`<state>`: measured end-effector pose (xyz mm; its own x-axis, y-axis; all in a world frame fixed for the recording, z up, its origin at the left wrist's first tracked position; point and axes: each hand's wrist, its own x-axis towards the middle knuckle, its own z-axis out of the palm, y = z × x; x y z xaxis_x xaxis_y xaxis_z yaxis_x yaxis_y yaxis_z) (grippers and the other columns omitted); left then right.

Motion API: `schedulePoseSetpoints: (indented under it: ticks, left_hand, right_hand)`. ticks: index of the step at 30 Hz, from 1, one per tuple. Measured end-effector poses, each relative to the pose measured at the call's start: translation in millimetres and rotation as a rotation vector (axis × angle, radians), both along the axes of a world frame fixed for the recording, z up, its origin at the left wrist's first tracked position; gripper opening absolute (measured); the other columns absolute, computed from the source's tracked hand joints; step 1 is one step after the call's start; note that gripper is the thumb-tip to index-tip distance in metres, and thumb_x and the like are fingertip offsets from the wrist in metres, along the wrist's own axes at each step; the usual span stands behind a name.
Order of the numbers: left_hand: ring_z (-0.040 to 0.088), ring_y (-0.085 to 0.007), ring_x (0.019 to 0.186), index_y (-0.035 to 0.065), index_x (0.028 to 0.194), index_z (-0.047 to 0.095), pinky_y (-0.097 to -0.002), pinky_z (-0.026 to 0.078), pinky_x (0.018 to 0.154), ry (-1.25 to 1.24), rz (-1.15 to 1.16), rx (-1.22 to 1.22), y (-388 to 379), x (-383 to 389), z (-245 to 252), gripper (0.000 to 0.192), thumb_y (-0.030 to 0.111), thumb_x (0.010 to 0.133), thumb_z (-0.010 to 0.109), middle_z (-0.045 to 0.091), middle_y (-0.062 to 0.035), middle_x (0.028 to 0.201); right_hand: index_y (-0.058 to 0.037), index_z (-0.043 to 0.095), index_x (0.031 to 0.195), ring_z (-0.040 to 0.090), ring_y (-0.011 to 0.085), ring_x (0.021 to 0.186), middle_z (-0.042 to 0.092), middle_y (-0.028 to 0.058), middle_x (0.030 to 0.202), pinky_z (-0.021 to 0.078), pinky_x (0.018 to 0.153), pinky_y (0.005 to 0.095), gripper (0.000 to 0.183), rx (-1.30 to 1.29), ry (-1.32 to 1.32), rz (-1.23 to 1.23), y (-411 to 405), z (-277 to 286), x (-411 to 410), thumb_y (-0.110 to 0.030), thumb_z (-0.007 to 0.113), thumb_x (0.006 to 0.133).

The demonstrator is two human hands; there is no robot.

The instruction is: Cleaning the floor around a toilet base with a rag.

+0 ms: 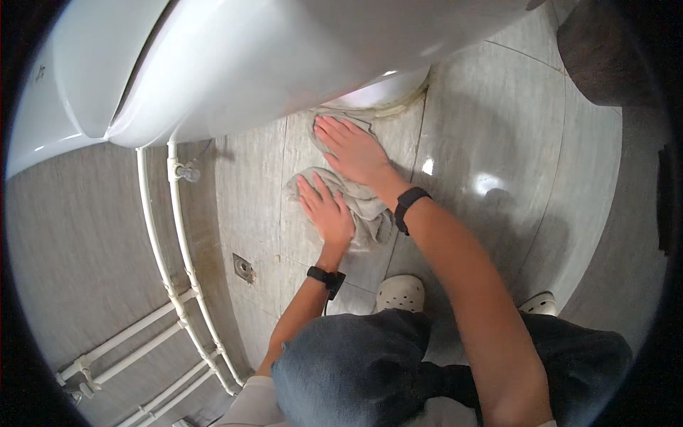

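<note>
A crumpled grey cloth lies on the tiled floor. My left hand rests flat on its lower left part, fingers spread a little. Farther forward, my right hand presses palm down on the cloth's upper part, beside the stained foot of a white ceramic fixture. Neither hand is closed around the cloth; both palms are hidden. Each wrist wears a black band.
The large white fixture's body overhangs the floor ahead. White pipes with a valve run along the left wall. A square floor drain lies left of my hands. A dark rounded object stands at upper right.
</note>
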<state>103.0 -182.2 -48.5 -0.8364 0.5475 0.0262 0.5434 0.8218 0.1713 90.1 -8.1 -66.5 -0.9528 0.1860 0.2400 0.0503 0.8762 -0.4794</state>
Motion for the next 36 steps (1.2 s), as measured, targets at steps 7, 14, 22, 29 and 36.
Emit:
schedulePoseSetpoints:
  ticks: [7, 14, 22, 29, 36]
  left_hand:
    - [0.014, -0.0387, 0.154, 0.0031, 0.158, 0.026, -0.051, 0.012, 0.122, 0.0, -0.005, 0.018, 4.9, 2.7, 4.8, 0.059, 0.018, 0.103, 0.042, 0.013, -0.0244, 0.166]
    - [0.018, -0.0404, 0.152, 0.0023, 0.156, 0.03, -0.0521, 0.015, 0.122, 0.023, -0.032, 0.08, 0.3, 2.2, -4.3, 0.059, 0.018, 0.102, 0.045, 0.017, -0.0267, 0.164]
    - [0.018, -0.0413, 0.151, 0.0019, 0.157, 0.029, -0.0523, 0.015, 0.122, 0.041, -0.036, 0.073, -1.0, 2.8, -4.6, 0.06, 0.019, 0.101, 0.045, 0.018, -0.0277, 0.163]
    - [0.019, -0.0406, 0.151, 0.0027, 0.156, 0.03, -0.0513, 0.016, 0.122, 0.019, -0.01, 0.062, -1.0, 2.6, -0.6, 0.061, 0.017, 0.099, 0.048, 0.019, -0.0262, 0.163]
    - [0.02, -0.0394, 0.151, 0.0029, 0.156, 0.032, -0.0501, 0.015, 0.122, 0.024, -0.007, 0.058, 2.1, 4.0, 0.4, 0.057, 0.014, 0.101, 0.045, 0.021, -0.0248, 0.164]
  right_hand:
    - [-0.0047, 0.035, 0.154, 0.024, 0.0211, 0.151, 0.029, 0.0069, 0.164, 0.0176, 0.124, 0.0369, 0.063, -0.019, -0.058, -0.126, -6.4, 2.7, 16.9, -0.037, 0.048, 0.101]
    - [-0.004, 0.033, 0.156, 0.024, 0.0219, 0.151, 0.028, 0.0089, 0.164, 0.0179, 0.124, 0.0372, 0.068, -0.026, -0.168, -0.397, -9.2, 8.3, 97.4, -0.038, 0.051, 0.1]
    - [-0.0009, 0.032, 0.155, 0.028, 0.0235, 0.15, 0.029, 0.0104, 0.164, 0.0219, 0.123, 0.0392, 0.073, -0.101, -0.096, -0.491, -16.3, 18.7, 132.4, -0.03, 0.06, 0.094]
    - [-0.0018, 0.033, 0.155, 0.029, 0.0237, 0.15, 0.029, 0.0109, 0.164, 0.0218, 0.123, 0.0392, 0.069, -0.099, -0.134, -0.456, -13.8, 24.2, 120.2, -0.029, 0.057, 0.096]
    - [-0.0039, 0.031, 0.156, 0.022, 0.0218, 0.152, 0.024, 0.0095, 0.166, 0.0172, 0.124, 0.0377, 0.067, -0.008, -0.174, -0.411, -15.5, 9.9, 61.2, -0.037, 0.048, 0.1]
